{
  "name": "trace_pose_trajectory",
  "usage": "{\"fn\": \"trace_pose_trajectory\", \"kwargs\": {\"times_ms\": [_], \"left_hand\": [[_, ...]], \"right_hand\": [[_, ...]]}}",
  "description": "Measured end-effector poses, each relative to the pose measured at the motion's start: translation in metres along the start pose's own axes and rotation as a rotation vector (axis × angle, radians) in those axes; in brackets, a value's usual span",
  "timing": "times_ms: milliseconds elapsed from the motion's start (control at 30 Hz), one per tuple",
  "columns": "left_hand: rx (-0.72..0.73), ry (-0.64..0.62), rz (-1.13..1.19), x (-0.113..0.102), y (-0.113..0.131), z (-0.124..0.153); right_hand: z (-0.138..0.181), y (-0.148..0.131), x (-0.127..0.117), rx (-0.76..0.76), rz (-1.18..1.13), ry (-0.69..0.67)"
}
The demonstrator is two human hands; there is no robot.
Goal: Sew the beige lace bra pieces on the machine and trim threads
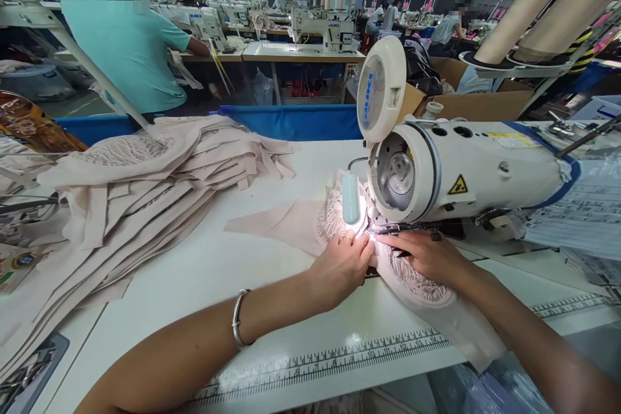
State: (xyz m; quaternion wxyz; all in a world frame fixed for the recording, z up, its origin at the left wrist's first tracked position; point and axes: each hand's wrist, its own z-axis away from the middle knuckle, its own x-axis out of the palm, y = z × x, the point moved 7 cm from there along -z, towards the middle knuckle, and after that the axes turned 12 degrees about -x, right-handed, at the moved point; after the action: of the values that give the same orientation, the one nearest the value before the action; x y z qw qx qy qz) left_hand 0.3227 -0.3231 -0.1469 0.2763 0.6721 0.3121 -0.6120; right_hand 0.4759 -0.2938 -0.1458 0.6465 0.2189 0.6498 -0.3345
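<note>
A pale pink lace bra (334, 210) lies under the head of a white sewing machine (475, 165), its seam at the lit needle area. Left of the needle, my left hand (342, 268) is closed, its fingertips pinching the fabric edge. My right hand (431, 255) rests on the other lace cup (417, 275), fingers stretched flat towards the presser foot and open. A small pale green lamp (350, 197) hangs in front of the left cup. The needle tip is lost in glare and behind the fingers.
A thick stack of pale pink bra pieces (160, 187) covers the left of the table. A measuring tape (330, 362) runs along the front edge. Thread cones (514, 26) stand at the upper right. A person in a turquoise shirt (116, 52) sits beyond the table.
</note>
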Motion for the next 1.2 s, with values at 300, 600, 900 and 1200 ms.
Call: {"fn": "trace_pose_trajectory", "kwargs": {"times_ms": [300, 600, 900, 1200], "left_hand": [[0.005, -0.016, 0.028, -0.003, -0.008, 0.000], [0.004, 0.070, 0.095, -0.005, -0.019, -0.003], [-0.020, 0.055, 0.182, 0.003, -0.035, -0.009], [0.002, 0.098, 0.182, 0.004, -0.039, -0.013]], "right_hand": [[0.000, -0.002, 0.001, -0.025, -0.020, 0.039], [0.000, -0.006, -0.002, 0.069, 0.014, -0.016], [-0.002, -0.005, -0.001, 0.095, -0.031, 0.012], [-0.002, -0.006, -0.004, 0.133, -0.011, 0.026]]}}
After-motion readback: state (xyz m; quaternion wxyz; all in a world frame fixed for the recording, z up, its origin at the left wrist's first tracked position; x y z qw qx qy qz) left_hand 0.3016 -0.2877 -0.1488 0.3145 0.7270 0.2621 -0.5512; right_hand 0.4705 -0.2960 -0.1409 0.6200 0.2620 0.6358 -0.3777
